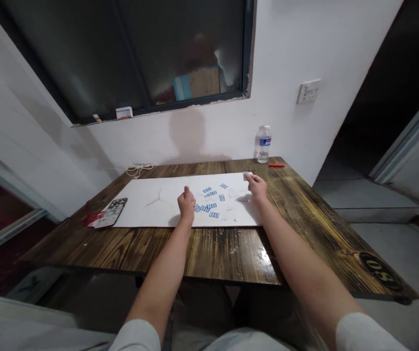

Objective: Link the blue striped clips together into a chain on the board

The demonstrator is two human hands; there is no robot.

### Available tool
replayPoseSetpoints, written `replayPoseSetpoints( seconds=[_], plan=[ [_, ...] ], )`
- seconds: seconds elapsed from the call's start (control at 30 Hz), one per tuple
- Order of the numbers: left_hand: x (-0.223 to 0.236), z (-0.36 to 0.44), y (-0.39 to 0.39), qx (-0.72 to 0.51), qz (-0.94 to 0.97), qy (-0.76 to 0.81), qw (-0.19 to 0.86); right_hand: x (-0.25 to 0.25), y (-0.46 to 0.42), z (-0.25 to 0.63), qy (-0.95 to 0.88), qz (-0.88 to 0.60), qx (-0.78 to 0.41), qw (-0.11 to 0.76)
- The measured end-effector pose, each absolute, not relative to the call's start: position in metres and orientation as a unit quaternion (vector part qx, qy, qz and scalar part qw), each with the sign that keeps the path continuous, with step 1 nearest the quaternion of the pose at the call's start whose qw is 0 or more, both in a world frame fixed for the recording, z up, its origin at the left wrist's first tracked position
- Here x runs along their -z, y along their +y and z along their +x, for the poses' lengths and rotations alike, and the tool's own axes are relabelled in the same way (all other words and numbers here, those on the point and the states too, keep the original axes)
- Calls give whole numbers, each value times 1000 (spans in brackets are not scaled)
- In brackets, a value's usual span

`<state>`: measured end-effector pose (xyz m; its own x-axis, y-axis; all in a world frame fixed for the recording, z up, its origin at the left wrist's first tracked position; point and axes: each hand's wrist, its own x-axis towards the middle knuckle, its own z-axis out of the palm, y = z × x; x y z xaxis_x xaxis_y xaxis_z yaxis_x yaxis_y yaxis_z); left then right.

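Observation:
A large white sheet (154,212) lies on the dark wooden table (209,253). Several small blue-and-white printed labels (207,202) are scattered across its middle. My left hand (186,204) rests on the sheet with its fingers curled, right beside the labels, and nothing shows in it. My right hand (256,187) sits at the sheet's far right, its fingertips pinching a small white piece (247,176). The curled fingers hide whatever lies beneath them.
A plastic water bottle (263,145) and a red marker (276,165) stand at the table's far right. A phone (110,213) lies left of the sheet beside a red cord (92,217). A white cord (140,169) sits at the far edge, against the wall.

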<state>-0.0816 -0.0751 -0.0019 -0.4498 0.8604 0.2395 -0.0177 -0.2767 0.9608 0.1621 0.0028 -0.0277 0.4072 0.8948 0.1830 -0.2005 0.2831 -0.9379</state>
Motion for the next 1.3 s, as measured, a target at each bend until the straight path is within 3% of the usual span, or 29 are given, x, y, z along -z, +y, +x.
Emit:
replayPoseSetpoints(
  seconds=[0.23,0.4,0.53,0.8,0.93,1.13,1.3],
  plan=[
    [-8,-96,-79,-690,427,464,355,-2,-27,127,-432,-299,-522,672],
    [-15,-94,-87,-537,545,581,277,-10,-47,100,-505,-199,-576,612],
    [-19,-86,-93,-459,606,594,263,-10,-56,84,-568,-206,-528,597],
    [-21,-73,-101,-495,495,307,645,-6,-70,73,-643,-335,-345,596],
    [-16,-75,-96,-465,432,181,751,-4,-71,73,-669,-409,-240,573],
    [-1,-75,-83,-478,455,325,677,2,-63,78,-686,-447,-163,551],
    [5,-72,-81,-503,454,417,606,8,-55,77,-663,-434,-252,556]
  ],
)
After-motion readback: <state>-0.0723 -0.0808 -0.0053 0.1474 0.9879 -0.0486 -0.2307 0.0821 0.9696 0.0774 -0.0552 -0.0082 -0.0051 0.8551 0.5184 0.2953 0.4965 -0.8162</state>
